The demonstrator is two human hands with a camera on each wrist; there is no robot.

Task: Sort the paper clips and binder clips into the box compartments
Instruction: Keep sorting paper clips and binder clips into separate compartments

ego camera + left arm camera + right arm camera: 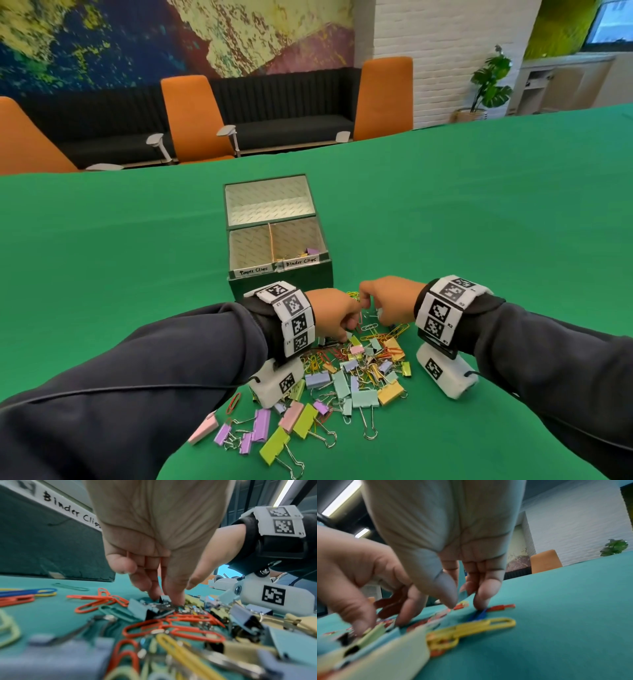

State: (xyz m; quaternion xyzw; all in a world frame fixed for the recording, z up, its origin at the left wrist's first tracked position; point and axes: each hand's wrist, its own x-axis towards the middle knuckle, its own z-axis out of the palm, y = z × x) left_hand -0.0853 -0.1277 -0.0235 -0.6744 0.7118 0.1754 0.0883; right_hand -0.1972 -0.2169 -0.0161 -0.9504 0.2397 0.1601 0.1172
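Note:
A mixed pile of coloured paper clips and binder clips (pixel 356 373) lies on the green cloth in front of the dark green box (pixel 281 274). The compartment labelled Binder Clips (pixel 298 236) holds a few clips; the one labelled Paper Clips (pixel 248 245) looks bare. Both hands are down at the pile's far edge. My left hand (pixel 342 329) pinches a small blue binder clip (pixel 165 599) between its fingertips (pixel 154 595). The fingers of my right hand (pixel 465 605) point down, one fingertip (pixel 481 599) pressing a blue paper clip (pixel 478 615) while the thumb stays apart from it.
The box lid (pixel 270 200) stands open behind the compartments. Linked yellow paper clips (pixel 488 625) lie just right of my right hand. Larger binder clips (pixel 274 448) are spread toward me. Orange chairs (pixel 195 120) stand past the table's far edge. Green cloth stretches left and right.

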